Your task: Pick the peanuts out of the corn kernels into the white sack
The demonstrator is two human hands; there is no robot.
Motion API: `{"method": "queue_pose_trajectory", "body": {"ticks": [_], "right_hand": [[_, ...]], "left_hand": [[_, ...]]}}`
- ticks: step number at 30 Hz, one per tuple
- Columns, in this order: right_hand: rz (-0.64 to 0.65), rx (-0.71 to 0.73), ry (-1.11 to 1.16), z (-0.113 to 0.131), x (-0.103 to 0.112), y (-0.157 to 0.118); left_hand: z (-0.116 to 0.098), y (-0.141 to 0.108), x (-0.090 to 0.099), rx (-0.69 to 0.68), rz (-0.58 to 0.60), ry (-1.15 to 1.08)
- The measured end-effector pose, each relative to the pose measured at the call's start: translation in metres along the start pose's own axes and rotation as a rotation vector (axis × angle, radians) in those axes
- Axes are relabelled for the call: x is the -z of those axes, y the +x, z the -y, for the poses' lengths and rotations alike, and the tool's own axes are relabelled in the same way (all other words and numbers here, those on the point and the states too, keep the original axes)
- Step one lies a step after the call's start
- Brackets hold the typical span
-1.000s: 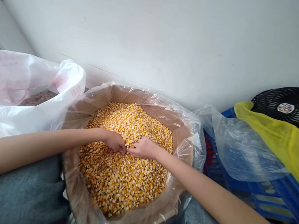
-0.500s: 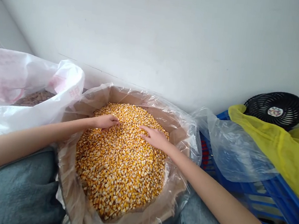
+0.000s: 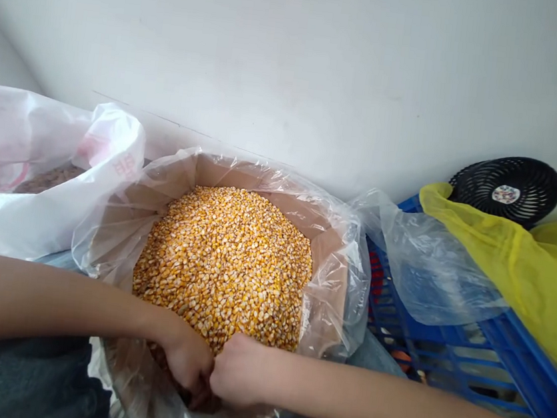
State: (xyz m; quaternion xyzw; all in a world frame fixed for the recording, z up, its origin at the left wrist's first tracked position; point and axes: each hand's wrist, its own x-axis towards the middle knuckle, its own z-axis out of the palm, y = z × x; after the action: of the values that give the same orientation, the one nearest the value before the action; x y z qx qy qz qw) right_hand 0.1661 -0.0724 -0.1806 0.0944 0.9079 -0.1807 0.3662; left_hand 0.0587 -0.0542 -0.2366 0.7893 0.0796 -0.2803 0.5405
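A heap of yellow dried corn kernels (image 3: 233,257) fills a cardboard box (image 3: 227,173) lined with a clear plastic bag (image 3: 333,282). My left hand (image 3: 189,362) reaches down at the near side of the heap, its fingers curled and pointing into the corn. Right beside it, my right hand (image 3: 239,369) is curled like a fist, knuckles toward the left hand. The two hands touch or nearly touch. Most fingertips are hidden, so whatever they hold does not show.
At left, a white plastic sack (image 3: 40,222) holds brownish contents. To the right stands a blue plastic crate (image 3: 447,362) with a clear bag (image 3: 432,273) and yellow mesh (image 3: 514,263) over it. A black fan (image 3: 509,192) rests near the white wall (image 3: 294,70).
Both hands have moved from the far middle of the corn toward me, coming together at the near edge. Their fingers, spread on the right hand before, are now curled down. The view has shifted slightly.
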Motion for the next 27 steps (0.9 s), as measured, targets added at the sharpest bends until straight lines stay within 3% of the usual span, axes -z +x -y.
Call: {"method": "queue_pose_trajectory", "body": {"ticks": [4,7,11,14,21,27], "right_hand": [[0.006,-0.05,-0.059,-0.013,-0.007,0.0],[-0.113,0.007,-0.102,-0.021,-0.017,-0.001],[-0.281,0.099,-0.15,-0.032,-0.031,-0.001],[-0.368,0.06,-0.181,-0.043,-0.037,0.0],[-0.479,-0.137,-0.165,-0.084,-0.033,0.002],[-0.524,-0.399,-0.16,-0.128,-0.017,-0.007]], "left_hand": [[-0.005,-0.002,0.003,-0.041,-0.044,0.403],[-0.007,-0.002,0.0,-0.075,-0.075,0.648],[0.001,0.0,-0.007,-0.028,-0.196,0.794],[0.009,0.0,-0.005,0.057,-0.309,0.825],[0.024,-0.012,0.038,0.171,-0.403,0.841],[0.046,-0.02,0.087,0.27,-0.614,0.748]]}}
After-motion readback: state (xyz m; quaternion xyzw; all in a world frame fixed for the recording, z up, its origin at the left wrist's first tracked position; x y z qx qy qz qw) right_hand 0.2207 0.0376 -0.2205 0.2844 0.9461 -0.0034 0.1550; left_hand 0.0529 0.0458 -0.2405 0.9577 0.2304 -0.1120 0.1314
